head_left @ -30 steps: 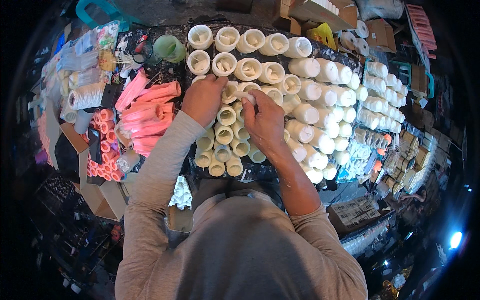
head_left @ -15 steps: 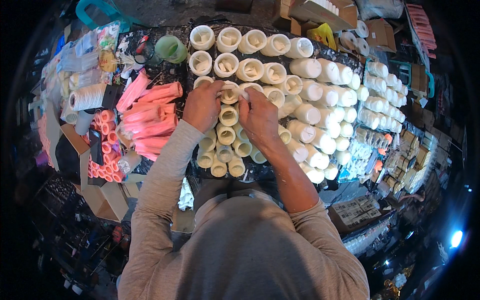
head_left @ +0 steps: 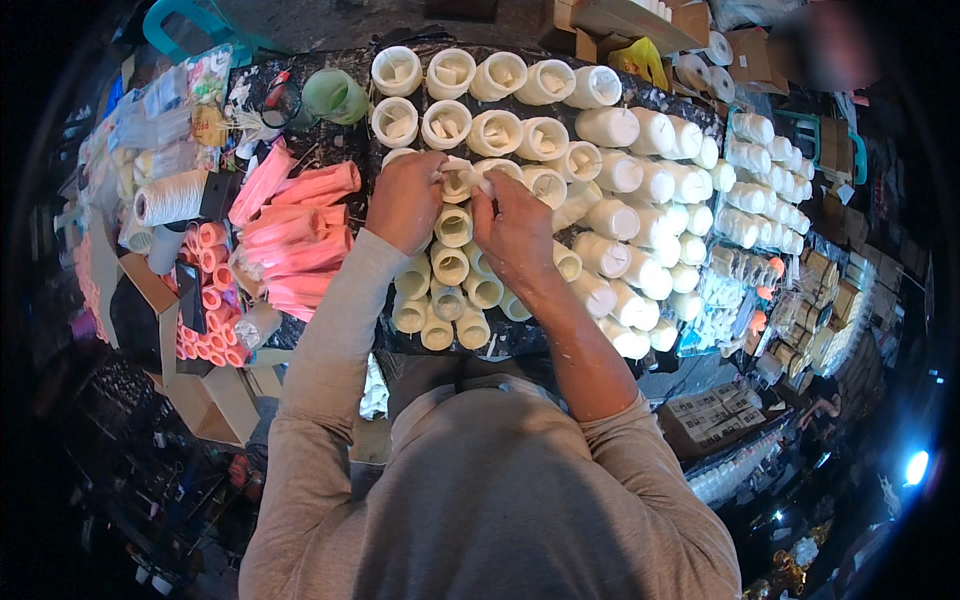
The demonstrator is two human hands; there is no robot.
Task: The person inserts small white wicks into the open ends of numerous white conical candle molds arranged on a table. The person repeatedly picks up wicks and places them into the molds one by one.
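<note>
My left hand [head_left: 406, 206] and my right hand [head_left: 512, 222] meet over the rows of white hollow cylinders, fingers closed. Between their fingertips is a small white waxy piece [head_left: 483, 184], gripped from both sides and partly hidden by the fingers. Just beneath is the rim of a white cup [head_left: 457, 180]. Beyond my hands stand white cups [head_left: 446, 122] with pale broken pieces inside. Nearer to me, narrower open cream tubes [head_left: 450, 265] lie with their mouths toward me. White solid cylinders [head_left: 613, 220] with wicks lie stacked right of my right hand.
Pink tubes [head_left: 300, 235] and a white string spool [head_left: 172, 200] are at the left. A green cup [head_left: 335, 97] stands at the back. An open cardboard box [head_left: 215, 400] sits front left, with more white cylinders [head_left: 750, 185] far right. Another person [head_left: 825, 50] appears blurred upper right.
Both hands stay over the same cup, with only a slight shift of the fingers. The view has moved a little. A blurred person has appeared at the upper right.
</note>
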